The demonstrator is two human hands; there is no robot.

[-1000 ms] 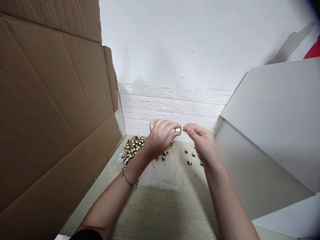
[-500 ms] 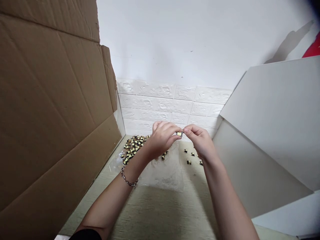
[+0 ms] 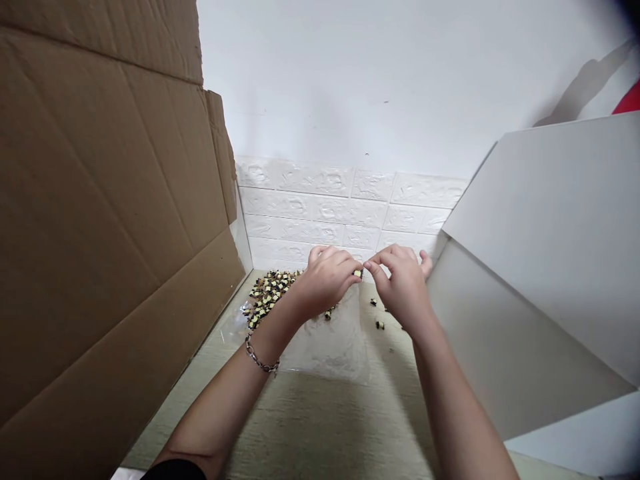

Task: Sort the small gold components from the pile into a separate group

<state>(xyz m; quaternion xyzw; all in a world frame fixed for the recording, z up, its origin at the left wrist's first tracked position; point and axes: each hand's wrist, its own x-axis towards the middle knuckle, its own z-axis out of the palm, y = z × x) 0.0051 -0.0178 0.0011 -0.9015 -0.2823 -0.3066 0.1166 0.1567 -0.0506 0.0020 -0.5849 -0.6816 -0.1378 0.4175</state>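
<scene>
A small yellow-and-black wound component (image 3: pixel 357 273) sits at the fingertips of my left hand (image 3: pixel 325 281), shut on it. My right hand (image 3: pixel 403 288) is just to its right, with fingers spread and fingertips close to the component, holding nothing I can see. A heap of similar components (image 3: pixel 267 297) lies beyond my left wrist, partly hidden by that hand. A few loose ones, such as one component (image 3: pixel 380 325), lie below my right hand. A chain bracelet (image 3: pixel 260 355) circles my left wrist.
A clear plastic sheet (image 3: pixel 325 348) lies on a beige surface (image 3: pixel 320 420) under my forearms. Brown cardboard (image 3: pixel 110 213) stands along the left, a white panel (image 3: pixel 530 267) along the right, and a white brick-pattern wall (image 3: pixel 340 213) ahead. A red object (image 3: pixel 630 100) shows at the far upper right.
My right hand has parted from the component, its fingers now spread. My left hand keeps the component and sits slightly lower.
</scene>
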